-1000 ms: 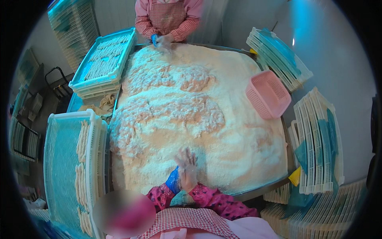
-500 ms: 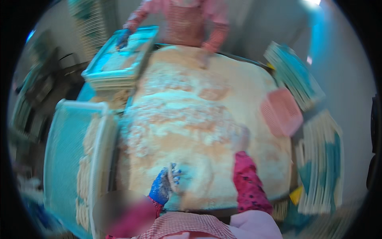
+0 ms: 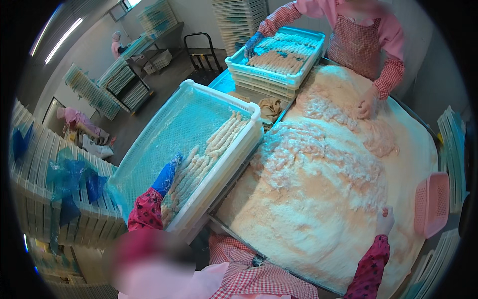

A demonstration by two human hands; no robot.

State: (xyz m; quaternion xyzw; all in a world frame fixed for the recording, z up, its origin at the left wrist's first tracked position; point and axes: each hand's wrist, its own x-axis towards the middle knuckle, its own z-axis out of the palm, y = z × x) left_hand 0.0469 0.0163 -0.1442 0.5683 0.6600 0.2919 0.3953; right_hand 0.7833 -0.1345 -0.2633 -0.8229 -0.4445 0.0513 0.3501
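Note:
My left hand (image 3: 168,175), in a blue glove dusted white, is over the mesh-bottomed white tray (image 3: 144,132). Its fingers are closed at the edge of the rows of coated strips (image 3: 219,142), apparently on one coated strip; the hand partly hides it. My right hand (image 3: 385,221), pale with powder, rests low at the right part of the heap of white coating powder (image 3: 298,224). Its fingers are curled in, with a small reddish spot showing between them that I cannot identify. Beyond it, pinkish raw meat strips (image 3: 318,159) lie half covered in powder.
Across the table a co-worker's bare hand (image 3: 368,102) touches the powder; their blue-gloved hand (image 3: 253,45) is at another filled tray (image 3: 279,72). A pink basket (image 3: 432,205) stands at the right edge. Stacked trays (image 3: 64,194) rise at left; a trolley (image 3: 201,55) stands behind.
The view has swung left. My left hand has gone from above the powder, holding a strip, to the tray on the left. My right hand stays at the powder.

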